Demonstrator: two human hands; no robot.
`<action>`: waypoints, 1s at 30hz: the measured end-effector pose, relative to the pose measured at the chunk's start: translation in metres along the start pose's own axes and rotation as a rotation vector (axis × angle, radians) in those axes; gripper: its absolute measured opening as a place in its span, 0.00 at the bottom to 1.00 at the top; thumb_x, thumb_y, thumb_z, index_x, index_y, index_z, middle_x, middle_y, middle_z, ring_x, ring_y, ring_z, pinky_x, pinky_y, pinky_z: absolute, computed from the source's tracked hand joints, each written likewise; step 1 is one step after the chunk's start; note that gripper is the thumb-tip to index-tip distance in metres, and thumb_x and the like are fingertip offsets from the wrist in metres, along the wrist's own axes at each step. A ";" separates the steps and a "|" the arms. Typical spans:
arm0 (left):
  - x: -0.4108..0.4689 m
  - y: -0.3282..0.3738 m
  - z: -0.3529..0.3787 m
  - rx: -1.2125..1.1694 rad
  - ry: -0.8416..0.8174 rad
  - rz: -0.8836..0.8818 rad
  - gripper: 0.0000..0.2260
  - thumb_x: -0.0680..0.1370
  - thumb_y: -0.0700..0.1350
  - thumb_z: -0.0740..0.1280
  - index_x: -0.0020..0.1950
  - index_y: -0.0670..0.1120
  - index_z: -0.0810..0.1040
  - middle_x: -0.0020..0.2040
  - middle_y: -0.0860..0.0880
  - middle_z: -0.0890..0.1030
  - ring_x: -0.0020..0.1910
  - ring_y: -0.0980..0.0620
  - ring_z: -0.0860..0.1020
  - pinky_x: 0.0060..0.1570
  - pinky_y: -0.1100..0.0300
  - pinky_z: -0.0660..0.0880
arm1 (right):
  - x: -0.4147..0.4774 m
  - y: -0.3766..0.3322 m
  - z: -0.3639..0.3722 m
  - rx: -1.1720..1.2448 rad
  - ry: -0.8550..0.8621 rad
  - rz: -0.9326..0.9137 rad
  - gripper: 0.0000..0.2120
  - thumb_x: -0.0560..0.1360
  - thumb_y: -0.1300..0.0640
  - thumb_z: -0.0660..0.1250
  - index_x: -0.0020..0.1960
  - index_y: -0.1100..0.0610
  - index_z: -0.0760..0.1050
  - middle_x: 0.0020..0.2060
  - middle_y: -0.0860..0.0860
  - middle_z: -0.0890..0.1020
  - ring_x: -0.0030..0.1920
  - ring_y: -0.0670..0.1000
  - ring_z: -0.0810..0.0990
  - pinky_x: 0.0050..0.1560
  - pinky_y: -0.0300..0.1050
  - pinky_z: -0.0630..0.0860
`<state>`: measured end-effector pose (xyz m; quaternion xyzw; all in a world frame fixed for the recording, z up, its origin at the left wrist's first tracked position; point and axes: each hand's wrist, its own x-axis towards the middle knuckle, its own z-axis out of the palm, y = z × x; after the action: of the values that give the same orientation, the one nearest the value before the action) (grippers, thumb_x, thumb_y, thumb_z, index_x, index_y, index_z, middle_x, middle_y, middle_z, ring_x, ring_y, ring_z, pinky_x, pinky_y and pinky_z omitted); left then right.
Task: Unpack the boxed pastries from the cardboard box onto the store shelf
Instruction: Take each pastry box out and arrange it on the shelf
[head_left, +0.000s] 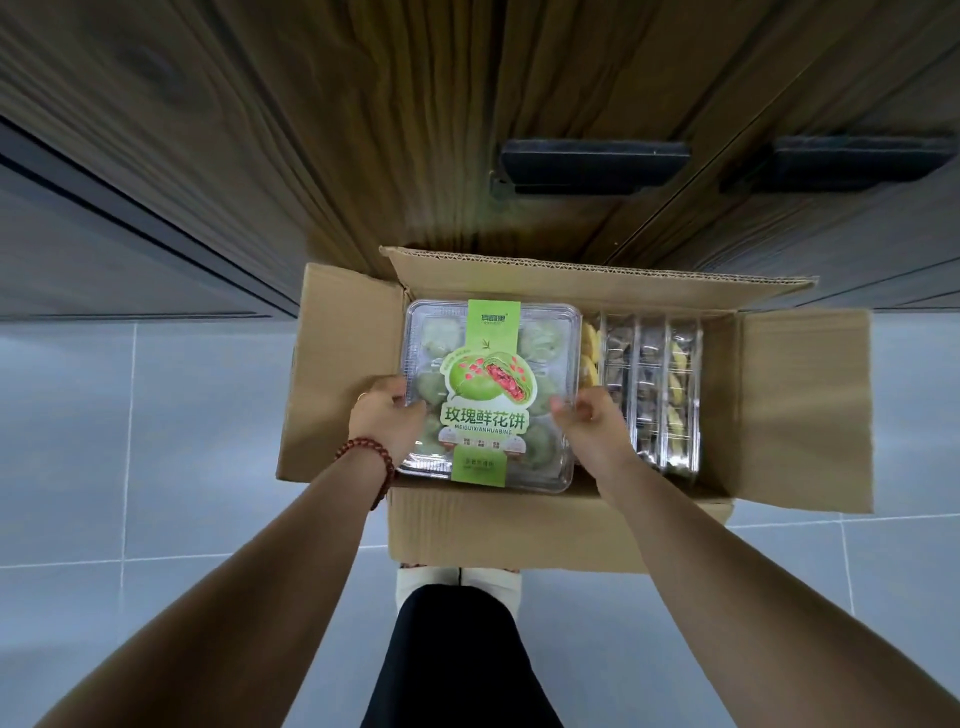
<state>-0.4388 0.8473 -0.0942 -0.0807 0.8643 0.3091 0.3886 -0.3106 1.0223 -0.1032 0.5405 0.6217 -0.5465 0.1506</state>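
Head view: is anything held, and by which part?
The green-labelled pastry box, gripped at its side edges: left hand on the left edge, right hand on the right.

Pale grey tiled floor (156, 441) — dark wood-grain cabinet front (363, 130) beyond.

Both hands, left hand (387, 415) and right hand (589, 423), grip a clear plastic pastry box with green label (491, 364) above an open brown cardboard box (789, 405) holding upright clear packs (660, 389).
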 end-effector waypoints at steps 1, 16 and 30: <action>0.000 -0.002 -0.001 -0.016 -0.002 0.003 0.19 0.75 0.42 0.65 0.66 0.42 0.73 0.57 0.45 0.78 0.48 0.50 0.75 0.46 0.61 0.69 | -0.002 -0.001 0.001 0.004 0.022 -0.021 0.08 0.77 0.50 0.64 0.49 0.54 0.69 0.46 0.50 0.75 0.44 0.48 0.74 0.43 0.43 0.72; -0.060 0.025 -0.056 -0.346 -0.302 0.071 0.11 0.73 0.47 0.71 0.54 0.47 0.75 0.54 0.43 0.82 0.52 0.45 0.81 0.56 0.46 0.77 | -0.095 -0.026 -0.041 0.322 0.029 -0.322 0.04 0.78 0.58 0.64 0.49 0.59 0.73 0.37 0.68 0.75 0.39 0.54 0.68 0.41 0.47 0.66; -0.249 0.146 -0.176 -0.455 -0.405 0.476 0.19 0.70 0.37 0.71 0.58 0.47 0.74 0.51 0.51 0.84 0.49 0.53 0.83 0.43 0.59 0.81 | -0.301 -0.161 -0.177 0.226 0.008 -0.593 0.28 0.57 0.41 0.79 0.53 0.49 0.76 0.41 0.53 0.86 0.44 0.55 0.83 0.46 0.51 0.80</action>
<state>-0.4337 0.8334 0.2438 0.1008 0.6738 0.5842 0.4411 -0.2624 1.0474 0.2774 0.3512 0.6881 -0.6301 -0.0786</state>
